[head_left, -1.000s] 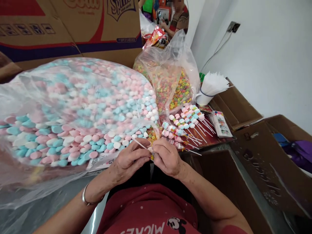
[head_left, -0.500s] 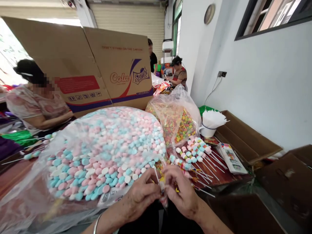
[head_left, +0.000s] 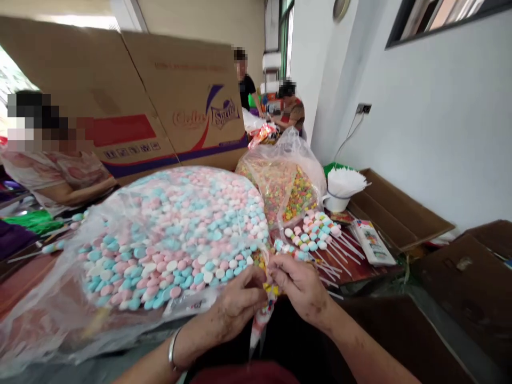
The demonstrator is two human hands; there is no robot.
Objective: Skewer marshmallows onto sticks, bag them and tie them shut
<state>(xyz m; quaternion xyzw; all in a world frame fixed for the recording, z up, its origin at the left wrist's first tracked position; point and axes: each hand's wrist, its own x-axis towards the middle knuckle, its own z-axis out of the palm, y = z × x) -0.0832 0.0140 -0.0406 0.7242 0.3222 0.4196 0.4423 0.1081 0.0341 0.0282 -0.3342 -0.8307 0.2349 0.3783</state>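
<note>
My left hand (head_left: 240, 298) is closed around a small clear candy bag (head_left: 260, 322) with red and coloured print; its pointed end hangs down over my lap. Close by on the right, my right hand (head_left: 298, 281) pinches at the bag's upper end, where the fingers partly hide what they grip. Just beyond both hands lies a big clear sack of pink, blue and white marshmallows (head_left: 176, 261), its side open toward me. Marshmallow skewers (head_left: 314, 232) on white sticks lie in a pile past my right hand.
Behind the skewers are a sack of colourful ring candies (head_left: 280, 186) and a white mug of sticks (head_left: 340, 192). Printed packets (head_left: 374, 242) lie right of the pile. A large cardboard carton (head_left: 160, 101) stands behind; open boxes (head_left: 400, 213) are at right. Several people sit or stand around.
The view has tipped down and shifted slightly. The white stick seen between my hands is now hidden, and more of the bag's lower end shows below my left hand.
</note>
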